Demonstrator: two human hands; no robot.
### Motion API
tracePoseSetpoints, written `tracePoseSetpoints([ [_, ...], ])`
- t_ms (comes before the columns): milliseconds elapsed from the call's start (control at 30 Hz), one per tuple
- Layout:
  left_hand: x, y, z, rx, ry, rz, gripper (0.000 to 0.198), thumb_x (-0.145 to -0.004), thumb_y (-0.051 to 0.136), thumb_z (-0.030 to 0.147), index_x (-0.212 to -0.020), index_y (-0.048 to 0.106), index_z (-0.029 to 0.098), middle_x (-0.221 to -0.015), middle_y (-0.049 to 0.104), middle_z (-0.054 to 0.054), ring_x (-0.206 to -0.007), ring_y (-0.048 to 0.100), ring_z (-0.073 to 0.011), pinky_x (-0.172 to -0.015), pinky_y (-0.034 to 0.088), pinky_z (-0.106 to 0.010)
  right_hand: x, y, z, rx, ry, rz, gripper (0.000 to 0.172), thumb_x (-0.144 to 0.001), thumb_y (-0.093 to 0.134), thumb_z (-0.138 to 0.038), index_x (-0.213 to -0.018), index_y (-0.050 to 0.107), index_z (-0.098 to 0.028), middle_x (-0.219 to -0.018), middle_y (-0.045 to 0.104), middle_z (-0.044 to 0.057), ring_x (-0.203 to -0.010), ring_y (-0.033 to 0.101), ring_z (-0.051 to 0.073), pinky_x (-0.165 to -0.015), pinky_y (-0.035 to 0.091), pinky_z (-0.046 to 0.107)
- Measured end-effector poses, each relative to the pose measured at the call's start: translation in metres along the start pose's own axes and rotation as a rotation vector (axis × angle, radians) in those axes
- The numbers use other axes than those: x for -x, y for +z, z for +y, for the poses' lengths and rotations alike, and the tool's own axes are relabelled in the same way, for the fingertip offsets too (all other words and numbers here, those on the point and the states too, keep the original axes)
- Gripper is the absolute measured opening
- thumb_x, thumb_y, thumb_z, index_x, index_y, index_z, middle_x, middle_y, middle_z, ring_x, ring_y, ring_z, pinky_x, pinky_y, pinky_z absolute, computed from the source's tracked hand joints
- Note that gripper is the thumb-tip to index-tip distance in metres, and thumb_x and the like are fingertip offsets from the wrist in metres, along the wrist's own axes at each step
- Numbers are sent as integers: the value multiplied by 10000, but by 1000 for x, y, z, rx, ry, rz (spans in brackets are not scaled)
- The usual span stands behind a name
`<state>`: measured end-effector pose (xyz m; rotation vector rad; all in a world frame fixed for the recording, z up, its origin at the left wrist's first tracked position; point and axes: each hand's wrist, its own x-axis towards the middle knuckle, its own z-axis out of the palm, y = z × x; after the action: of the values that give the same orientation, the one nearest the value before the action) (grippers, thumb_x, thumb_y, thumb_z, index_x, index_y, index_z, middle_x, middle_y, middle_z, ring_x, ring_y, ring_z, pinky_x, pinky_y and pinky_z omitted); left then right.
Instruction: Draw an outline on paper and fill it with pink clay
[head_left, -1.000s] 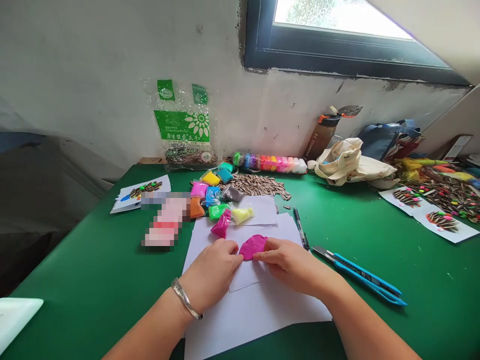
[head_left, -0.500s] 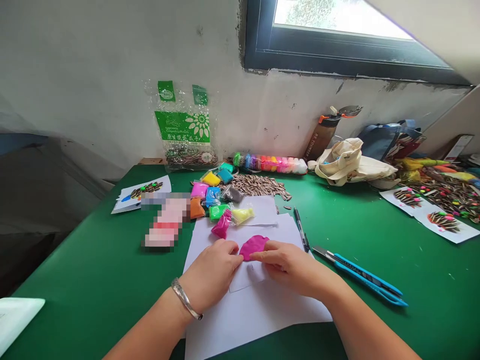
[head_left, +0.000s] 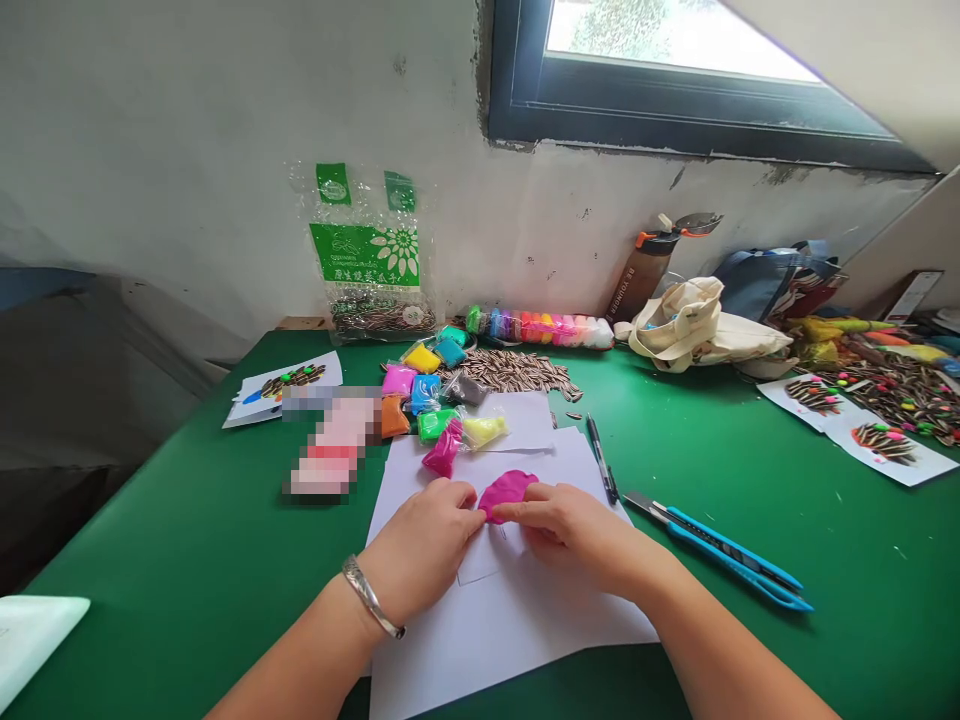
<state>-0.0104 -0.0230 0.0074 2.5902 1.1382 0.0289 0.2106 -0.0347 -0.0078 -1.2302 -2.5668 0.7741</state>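
Head view: left hand [head_left: 427,545] bunches at the edge of magenta clay [head_left: 510,489], apparently steadying it while right hand [head_left: 585,528] lays 1 finger there; cannot tell whether either pinches.

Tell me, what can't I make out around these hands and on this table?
All in the head view:
Pink clay: its near edge is partly covered by the left hand and the right hand.
Right hand: some fingers are hidden beneath the hand itself.
Pink-and-red item: blurred by pixelation.
White object, lower left: cut off by the picture's left edge.
Seed bag: its finest print is too small.
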Motion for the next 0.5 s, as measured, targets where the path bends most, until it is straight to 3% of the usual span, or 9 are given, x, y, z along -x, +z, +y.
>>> tracePoseSetpoints([
  [300, 1, -1, 1, 21, -11, 2, 248, -906, 433, 177, -931, 674, 227, -941, 583, -56, -859, 532, -196, -727, 479, -312, 0, 1, -9, 106, -1, 5, 465, -820, 487, -118, -1204, 594, -358, -775, 599, 3, -679, 496, 131, -618, 294, 258],
  [500, 2, -4, 1, 40, -2, 2, 240, -909, 423, 184, -894, 661, 215, -945, 586, -58, -845, 536, -189, -713, 473, -297, 4, -13, -3, -137, 38, -12, 485, -835, 443, -91, -1225, 584, -343, -914, 611, 15, -767, 551, 125, -673, 377, 221],
])
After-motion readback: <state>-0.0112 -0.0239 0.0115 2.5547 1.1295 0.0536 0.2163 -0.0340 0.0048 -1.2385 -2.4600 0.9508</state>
